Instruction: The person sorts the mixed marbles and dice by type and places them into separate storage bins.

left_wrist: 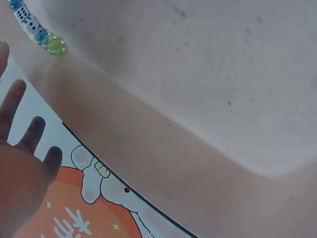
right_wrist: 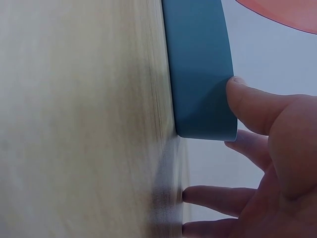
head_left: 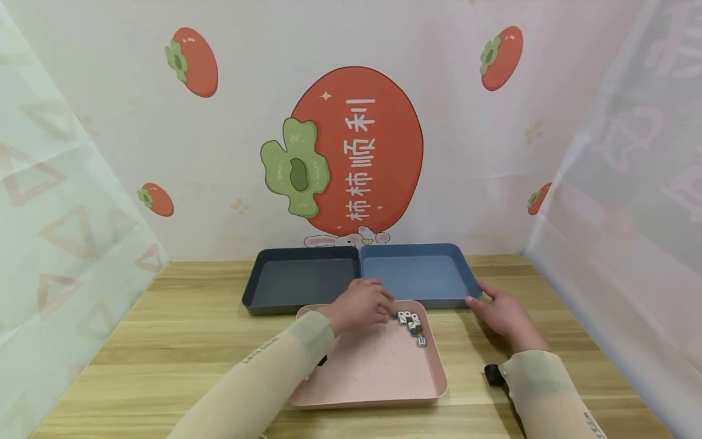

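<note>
My left hand reaches over the back of the pink tray, just left of a small cluster of white dice in the tray's back right corner. In the left wrist view its fingers are spread, and nothing shows between them. Blue and yellow-green see-through round pieces lie among the dice. My right hand touches the front right corner of the blue tray. Its thumb lies against the rim, the forefinger is beside the corner, and the other fingers stretch toward the table.
A dark grey tray stands left of the blue one, both behind the pink tray on a wooden table. A white backdrop printed with persimmons rises at the back. Sheets hang along the sides.
</note>
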Motion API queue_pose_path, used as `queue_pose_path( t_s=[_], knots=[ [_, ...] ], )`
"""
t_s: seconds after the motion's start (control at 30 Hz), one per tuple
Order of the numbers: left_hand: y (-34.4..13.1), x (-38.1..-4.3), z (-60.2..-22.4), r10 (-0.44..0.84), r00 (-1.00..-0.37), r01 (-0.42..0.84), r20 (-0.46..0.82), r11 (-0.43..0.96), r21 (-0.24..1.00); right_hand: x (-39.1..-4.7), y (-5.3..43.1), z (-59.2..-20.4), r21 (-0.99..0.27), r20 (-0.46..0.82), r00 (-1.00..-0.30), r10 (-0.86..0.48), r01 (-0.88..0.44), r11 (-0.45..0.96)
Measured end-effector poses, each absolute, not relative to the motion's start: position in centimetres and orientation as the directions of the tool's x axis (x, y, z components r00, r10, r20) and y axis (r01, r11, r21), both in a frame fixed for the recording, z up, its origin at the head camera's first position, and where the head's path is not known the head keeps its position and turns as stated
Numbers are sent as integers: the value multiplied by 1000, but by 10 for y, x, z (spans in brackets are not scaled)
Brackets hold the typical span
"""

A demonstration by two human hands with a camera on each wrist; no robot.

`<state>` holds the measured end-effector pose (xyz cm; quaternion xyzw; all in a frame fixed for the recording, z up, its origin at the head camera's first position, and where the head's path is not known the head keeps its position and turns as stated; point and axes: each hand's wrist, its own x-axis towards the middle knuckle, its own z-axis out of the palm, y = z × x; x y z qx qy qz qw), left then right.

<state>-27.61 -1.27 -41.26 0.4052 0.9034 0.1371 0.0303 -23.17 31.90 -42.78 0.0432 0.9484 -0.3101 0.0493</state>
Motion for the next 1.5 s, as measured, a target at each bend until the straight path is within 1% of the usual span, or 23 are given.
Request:
queue_pose_path(
  t_s=[0.07, 0.13, 0.33, 0.5, 0.7, 1.03, 1.27, 1.5],
  knots=[
    [-11, -276, -412, 745, -664, 733, 55, 636, 242, -232, 319, -428, -581, -119, -992, 52, 112, 806],
    [-11, -275, -412, 745, -666, 728, 43, 636, 255, -232, 319, -428, -582, -117, -992, 52, 111, 805],
    [-11, -276, -417, 720, -694, 661, -12, 643, 388, -232, 318, -428, -584, -113, -992, 59, 114, 804],
    [-11, -278, -419, 721, -693, 653, -6, 632, 417, -232, 319, -428, -584, -117, -991, 61, 119, 803],
    [-10, -280, -421, 721, -693, 666, 11, 634, 392, -233, 318, -430, -585, -125, -990, 72, 132, 800],
    [-8, -285, -424, 744, -666, 723, 48, 629, 285, -233, 318, -428, -583, -132, -988, 76, 139, 800],
    [-8, -284, -423, 719, -695, 701, 25, 670, 244, -234, 318, -430, -587, -137, -987, 78, 145, 796],
    [-8, -281, -425, 711, -702, 699, 25, 682, 216, -233, 318, -429, -583, -127, -990, 68, 130, 802]
  ],
)
